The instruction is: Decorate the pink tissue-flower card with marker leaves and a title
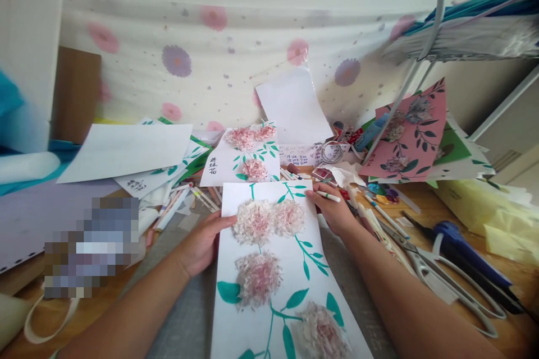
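Between my hands is a white sheet of paper (290,280) with green painted leaves and several fluffy pinkish-white paper flowers (259,280) on it. My left hand (205,241) grips the sheet's left edge, its thumb on the front near a flower. At the upper right edge, my right hand (332,207) pinches the sheet and also has a white marker pen (328,196) with a green end between its fingers. Behind the sheet stands another flower picture (248,154) with red-pink blooms and handwritten characters. The sheet's lower end runs out of view.
Large scissors (438,275) and a blue-and-black tool (471,258) lie at the right. Pens (206,199) are scattered on the wooden table behind the sheet. A pink flower picture (408,129) leans at the back right. Blank paper (126,148) lies at the left, near a blurred-out object (92,247).
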`<state>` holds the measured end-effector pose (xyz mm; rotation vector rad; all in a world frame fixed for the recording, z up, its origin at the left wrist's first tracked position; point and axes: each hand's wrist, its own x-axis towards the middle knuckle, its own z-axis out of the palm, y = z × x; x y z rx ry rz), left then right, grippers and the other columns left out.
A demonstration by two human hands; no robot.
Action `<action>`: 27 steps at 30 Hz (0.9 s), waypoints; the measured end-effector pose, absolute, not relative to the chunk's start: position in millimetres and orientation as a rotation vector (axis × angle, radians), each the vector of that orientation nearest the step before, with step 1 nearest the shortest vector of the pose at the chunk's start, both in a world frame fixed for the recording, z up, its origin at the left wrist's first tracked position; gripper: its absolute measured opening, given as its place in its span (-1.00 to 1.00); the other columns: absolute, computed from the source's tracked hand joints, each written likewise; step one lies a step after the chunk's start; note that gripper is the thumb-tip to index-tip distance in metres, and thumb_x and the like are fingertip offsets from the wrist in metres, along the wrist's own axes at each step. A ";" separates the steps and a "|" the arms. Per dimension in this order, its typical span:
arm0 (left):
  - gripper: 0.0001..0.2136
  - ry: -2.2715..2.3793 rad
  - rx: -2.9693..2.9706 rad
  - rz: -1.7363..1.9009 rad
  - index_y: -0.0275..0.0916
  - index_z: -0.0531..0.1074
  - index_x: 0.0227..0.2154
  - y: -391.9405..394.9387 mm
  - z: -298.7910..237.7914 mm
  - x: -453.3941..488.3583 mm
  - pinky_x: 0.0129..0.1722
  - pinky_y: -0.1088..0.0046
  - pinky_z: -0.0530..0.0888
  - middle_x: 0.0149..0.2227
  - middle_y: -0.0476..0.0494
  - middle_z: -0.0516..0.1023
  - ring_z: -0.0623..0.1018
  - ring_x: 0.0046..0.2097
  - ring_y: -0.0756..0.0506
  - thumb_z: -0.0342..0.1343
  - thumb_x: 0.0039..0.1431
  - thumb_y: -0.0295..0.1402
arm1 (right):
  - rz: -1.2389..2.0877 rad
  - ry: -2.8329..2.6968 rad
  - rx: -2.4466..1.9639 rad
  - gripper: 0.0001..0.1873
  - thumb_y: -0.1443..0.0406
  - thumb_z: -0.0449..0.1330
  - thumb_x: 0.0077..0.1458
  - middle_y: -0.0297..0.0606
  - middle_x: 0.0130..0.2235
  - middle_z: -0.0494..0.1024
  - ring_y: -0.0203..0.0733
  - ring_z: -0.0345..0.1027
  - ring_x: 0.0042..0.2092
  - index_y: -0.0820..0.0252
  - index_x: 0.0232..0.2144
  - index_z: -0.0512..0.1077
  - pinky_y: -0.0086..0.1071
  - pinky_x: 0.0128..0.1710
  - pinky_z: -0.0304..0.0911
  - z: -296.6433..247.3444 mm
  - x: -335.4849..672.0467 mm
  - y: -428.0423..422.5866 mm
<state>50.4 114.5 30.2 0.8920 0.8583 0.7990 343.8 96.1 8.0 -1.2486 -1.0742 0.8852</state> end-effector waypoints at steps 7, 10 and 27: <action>-0.45 0.865 0.912 0.779 -0.29 0.55 -0.16 108.1 33.2 55.2 -0.23 0.35 0.52 -0.21 -0.23 0.67 0.64 -0.20 -0.25 0.52 -0.28 -0.25 | 0.800 -1.098 -1.239 -0.63 0.01 0.38 -0.09 -0.44 -0.57 0.34 -0.31 0.17 -0.56 0.15 -0.50 0.41 -0.43 -0.60 0.12 12.4 340.0 92.9; -0.46 0.873 0.919 0.748 -0.31 0.55 -0.16 106.6 31.1 57.6 -0.24 0.33 0.53 -0.22 -0.24 0.67 0.64 -0.22 -0.24 0.51 -0.27 -0.25 | 0.667 -1.066 -1.210 -0.61 -0.02 0.33 -0.01 -0.37 -0.50 0.47 -0.25 0.31 -0.49 0.14 -0.30 0.50 -0.38 -0.49 0.27 18.5 347.0 90.8; -0.60 0.815 0.847 0.735 -0.31 0.60 -0.25 108.0 24.2 62.7 -0.30 0.40 0.46 -0.30 -0.18 0.67 0.60 -0.32 -0.16 0.47 -0.22 -0.31 | 0.798 -1.731 -1.047 -0.87 0.39 0.26 0.10 -0.37 -0.46 0.46 -0.28 0.33 -0.46 0.06 -0.36 0.39 -0.46 -0.51 0.25 24.7 299.1 21.7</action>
